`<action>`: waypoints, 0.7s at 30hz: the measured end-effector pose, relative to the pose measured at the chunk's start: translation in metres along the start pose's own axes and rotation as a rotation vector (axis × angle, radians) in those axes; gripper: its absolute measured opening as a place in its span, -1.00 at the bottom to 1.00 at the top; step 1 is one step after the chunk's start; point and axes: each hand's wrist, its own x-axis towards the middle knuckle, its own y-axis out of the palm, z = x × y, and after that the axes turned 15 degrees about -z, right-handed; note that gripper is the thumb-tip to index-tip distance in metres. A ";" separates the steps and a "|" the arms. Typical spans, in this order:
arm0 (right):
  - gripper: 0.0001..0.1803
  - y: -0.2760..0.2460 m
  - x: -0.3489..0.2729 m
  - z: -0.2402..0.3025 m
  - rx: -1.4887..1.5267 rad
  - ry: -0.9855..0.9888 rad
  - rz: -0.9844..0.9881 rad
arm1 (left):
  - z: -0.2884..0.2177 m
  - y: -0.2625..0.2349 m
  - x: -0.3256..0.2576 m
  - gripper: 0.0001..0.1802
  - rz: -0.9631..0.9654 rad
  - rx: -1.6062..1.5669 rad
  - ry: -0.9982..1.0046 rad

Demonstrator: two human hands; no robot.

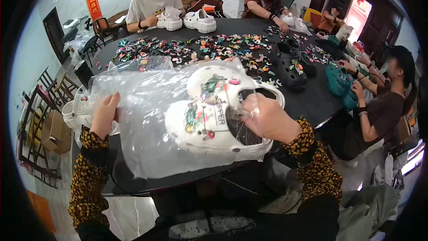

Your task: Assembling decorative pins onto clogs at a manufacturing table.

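A pair of white clogs [191, 136] with colourful charms on their toes lies mostly inside a clear plastic bag [142, 129], tilted above the near side of the table. My left hand [105, 114] pinches the bag's left edge between thumb and fingers. At the heel openings, my right hand [269, 115] is closed over the clogs, with some crumpled clear plastic at its fingers. What its fingertips press on inside the openings is partly hidden. Behind my left hand, another white clog [72, 114] stands at the table's left edge.
Loose colourful shoe charms [178, 50] are spread across the dark table [151, 185]. Black clogs [290, 71] stand at right centre. Three co-workers sit around the table, with white clogs [199, 21] at the far side and teal clogs [338, 80] at the right. A cardboard box [56, 132] is at left.
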 end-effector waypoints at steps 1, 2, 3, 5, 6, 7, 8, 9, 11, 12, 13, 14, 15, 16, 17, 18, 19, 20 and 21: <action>-0.73 0.001 -0.004 -0.005 -0.027 0.047 0.001 | -0.007 0.006 -0.014 -0.63 0.003 0.002 -0.001; -0.73 0.003 -0.008 -0.010 -0.048 0.090 -0.001 | -0.013 0.012 -0.033 -0.62 0.036 -0.047 0.004; -0.73 0.004 -0.010 -0.013 -0.046 0.089 -0.001 | -0.013 0.014 -0.046 -0.60 0.070 -0.098 0.011; -0.74 0.005 -0.011 -0.014 -0.058 0.168 -0.070 | 0.007 0.022 -0.053 -0.61 0.156 -0.088 0.058; -0.74 0.005 -0.010 -0.014 -0.053 0.166 -0.070 | 0.015 0.025 -0.055 -0.62 0.239 -0.078 0.104; -0.74 0.005 -0.010 -0.013 -0.036 0.188 -0.069 | 0.018 0.028 -0.058 -0.62 0.235 -0.077 0.102; -0.74 0.006 -0.010 -0.012 -0.021 0.212 -0.067 | 0.019 0.033 -0.061 -0.64 0.325 -0.108 0.067; -0.74 0.006 -0.009 -0.012 -0.019 0.212 -0.065 | 0.021 0.037 -0.062 -0.65 0.416 -0.140 0.032; -0.73 0.008 -0.008 -0.010 0.001 0.211 -0.041 | 0.022 0.039 -0.060 -0.67 0.358 -0.156 -0.027; -0.73 0.007 -0.008 -0.009 0.000 0.214 -0.039 | 0.022 0.040 -0.058 -0.68 0.301 -0.172 -0.084; -0.74 0.006 -0.007 -0.008 -0.001 0.181 -0.024 | 0.020 0.041 -0.054 -0.71 0.193 -0.147 -0.067; -0.75 0.006 -0.007 -0.008 0.000 0.148 -0.010 | 0.020 0.039 -0.049 -0.71 0.196 -0.146 -0.069; -0.75 0.006 -0.008 -0.008 0.000 0.150 -0.008 | 0.022 0.036 -0.041 -0.72 0.151 -0.188 0.002; -0.75 0.006 -0.008 -0.008 0.000 0.139 0.012 | 0.023 0.034 -0.036 -0.73 0.107 -0.229 0.073; -0.75 0.006 -0.008 -0.008 0.002 0.128 0.032 | 0.022 0.034 -0.035 -0.72 0.072 -0.187 0.138; -0.75 0.007 -0.010 -0.010 0.004 0.130 0.034 | 0.019 0.033 -0.035 -0.72 0.074 -0.185 0.135; -0.75 0.008 -0.012 -0.012 0.005 0.129 0.037 | 0.017 0.031 -0.035 -0.71 0.045 -0.130 0.183; -0.76 0.009 -0.014 -0.014 0.006 0.128 0.040 | 0.015 0.030 -0.034 -0.70 0.016 -0.075 0.230; -0.76 0.009 -0.015 -0.015 0.009 0.130 0.042 | 0.015 0.029 -0.033 -0.70 0.017 -0.073 0.227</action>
